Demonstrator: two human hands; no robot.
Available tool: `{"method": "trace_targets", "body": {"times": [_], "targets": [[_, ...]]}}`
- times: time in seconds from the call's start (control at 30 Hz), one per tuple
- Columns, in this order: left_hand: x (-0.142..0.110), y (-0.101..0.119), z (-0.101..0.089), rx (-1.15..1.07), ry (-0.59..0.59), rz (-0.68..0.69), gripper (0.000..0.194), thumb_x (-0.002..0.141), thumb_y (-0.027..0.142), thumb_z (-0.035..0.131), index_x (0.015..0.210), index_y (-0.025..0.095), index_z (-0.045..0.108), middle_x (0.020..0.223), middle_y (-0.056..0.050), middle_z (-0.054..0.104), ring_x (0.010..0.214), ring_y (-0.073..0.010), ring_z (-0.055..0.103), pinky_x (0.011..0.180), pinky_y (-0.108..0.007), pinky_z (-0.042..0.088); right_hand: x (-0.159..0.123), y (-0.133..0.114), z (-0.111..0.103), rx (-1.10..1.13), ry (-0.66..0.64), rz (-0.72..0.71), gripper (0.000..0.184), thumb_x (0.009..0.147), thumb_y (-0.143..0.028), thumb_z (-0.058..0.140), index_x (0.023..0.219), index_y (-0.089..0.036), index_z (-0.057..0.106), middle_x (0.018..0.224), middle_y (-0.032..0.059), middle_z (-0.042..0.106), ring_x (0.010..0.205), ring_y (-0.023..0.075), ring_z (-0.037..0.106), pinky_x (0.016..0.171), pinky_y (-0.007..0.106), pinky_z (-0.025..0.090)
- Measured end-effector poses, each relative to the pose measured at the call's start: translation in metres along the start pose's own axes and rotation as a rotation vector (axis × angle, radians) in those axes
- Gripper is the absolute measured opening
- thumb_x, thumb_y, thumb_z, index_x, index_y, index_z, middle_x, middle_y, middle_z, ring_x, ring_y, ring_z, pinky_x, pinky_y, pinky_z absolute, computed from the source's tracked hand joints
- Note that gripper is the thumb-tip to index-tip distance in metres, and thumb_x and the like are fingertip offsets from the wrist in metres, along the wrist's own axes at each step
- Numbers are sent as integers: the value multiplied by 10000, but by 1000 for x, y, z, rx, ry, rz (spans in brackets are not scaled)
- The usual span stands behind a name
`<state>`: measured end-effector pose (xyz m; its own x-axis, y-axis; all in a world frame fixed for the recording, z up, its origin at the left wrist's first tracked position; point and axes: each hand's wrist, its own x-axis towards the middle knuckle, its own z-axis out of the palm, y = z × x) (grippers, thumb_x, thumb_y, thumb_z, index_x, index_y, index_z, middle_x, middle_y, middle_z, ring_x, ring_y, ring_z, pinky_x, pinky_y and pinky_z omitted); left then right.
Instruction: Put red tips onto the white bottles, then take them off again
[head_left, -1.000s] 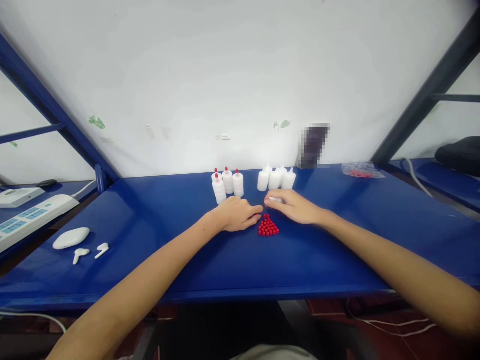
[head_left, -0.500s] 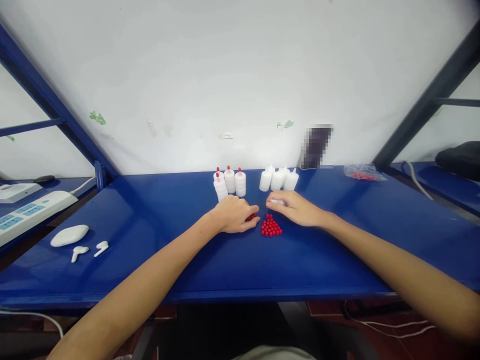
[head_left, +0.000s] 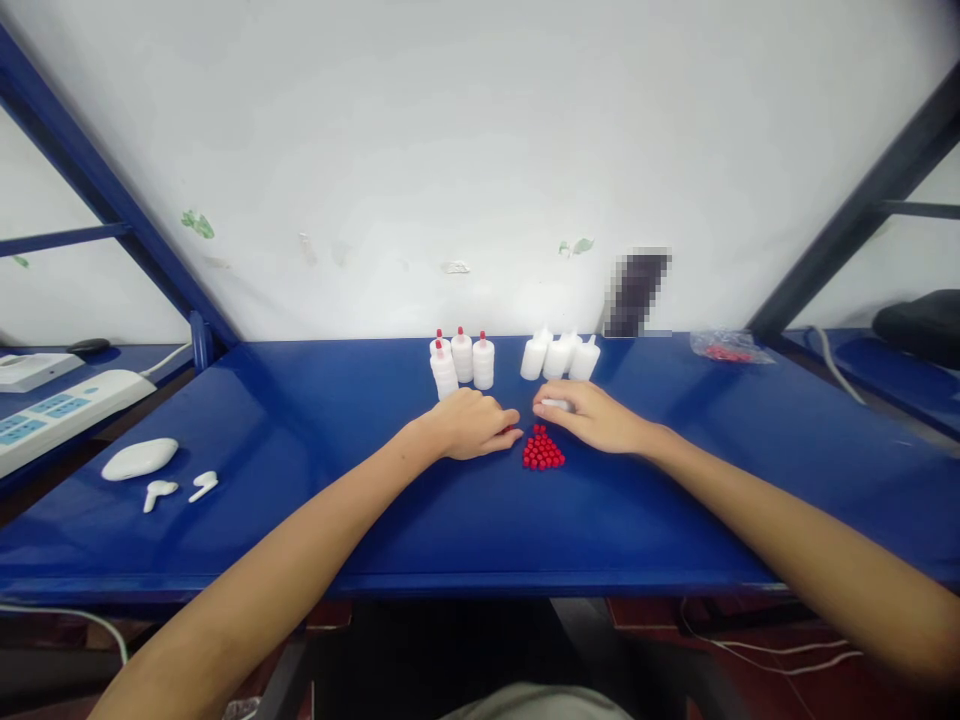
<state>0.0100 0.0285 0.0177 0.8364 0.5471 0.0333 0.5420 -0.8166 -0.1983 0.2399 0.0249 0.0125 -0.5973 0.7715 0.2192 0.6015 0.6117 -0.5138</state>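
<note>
My right hand (head_left: 589, 415) is wrapped around a small white squeeze bottle (head_left: 556, 404), which lies sideways and is mostly covered by the fingers. To the left, my left hand (head_left: 474, 423) is closed in a pinch low over the table, with a bit of a red cap (head_left: 510, 429) showing between thumb and fingers. Between the hands, loose red caps (head_left: 543, 449) stand in a tight triangular cluster. Behind my left hand are several white bottles with red tips (head_left: 484, 364). Several uncapped white bottles (head_left: 583, 360) with bare nozzles stand upright behind my right hand.
On the blue table (head_left: 450, 530), a white earbud case (head_left: 140, 459) and two earbuds (head_left: 204, 486) lie at the left. A power strip (head_left: 71, 415) is beyond the left edge. A clear bag with red pieces (head_left: 729, 348) lies back right. A dark pixelated object (head_left: 637, 293) leans on the wall.
The thumb and fingers of my left hand have drawn together, so less red shows between them. My right hand keeps its hold on the bottle. The view has shifted slightly.
</note>
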Motion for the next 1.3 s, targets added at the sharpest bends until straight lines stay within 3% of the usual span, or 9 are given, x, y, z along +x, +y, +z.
{"method": "trace_targets", "body": {"times": [0.47, 0.97, 1.13, 1.23, 1.3], "targets": [[-2, 1, 2, 5, 5, 2, 330, 999, 423, 390, 920, 170, 587, 753, -66, 690, 623, -209, 672, 544, -264, 392, -1, 1, 1, -35, 3, -14, 307, 963, -437, 459, 932, -209, 662, 904, 50, 681, 826, 201, 595, 742, 316, 416], [1, -1, 6, 13, 15, 19, 388, 1015, 438, 344, 915, 169, 606, 734, -71, 688, 596, -202, 669, 566, -266, 420, -2, 1, 2, -76, -5, -7, 301, 970, -440, 451, 957, -218, 655, 936, 50, 680, 864, 208, 608, 759, 316, 415], [1, -3, 9, -29, 19, 3, 348, 1001, 389, 392, 842, 166, 607, 698, -63, 676, 591, -196, 661, 567, -270, 415, -1, -3, 4, -152, 57, 21, 254, 938, -412, 489, 859, -212, 623, 843, 36, 660, 774, 195, 583, 697, 301, 387], [1, -4, 9, -116, 78, 0, 348, 1005, 361, 389, 777, 173, 572, 663, -30, 655, 593, -168, 641, 553, -260, 378, -2, -8, 4, -139, 90, 33, 237, 916, -419, 504, 825, -211, 574, 800, 25, 636, 719, 185, 551, 652, 290, 359], [1, -1, 7, -159, 198, -12, 366, 1016, 347, 357, 750, 177, 542, 655, -15, 642, 592, -145, 616, 555, -259, 358, -5, -13, 3, -109, 113, -14, 256, 916, -443, 490, 829, -210, 548, 781, 22, 618, 702, 181, 535, 641, 290, 348]]}}
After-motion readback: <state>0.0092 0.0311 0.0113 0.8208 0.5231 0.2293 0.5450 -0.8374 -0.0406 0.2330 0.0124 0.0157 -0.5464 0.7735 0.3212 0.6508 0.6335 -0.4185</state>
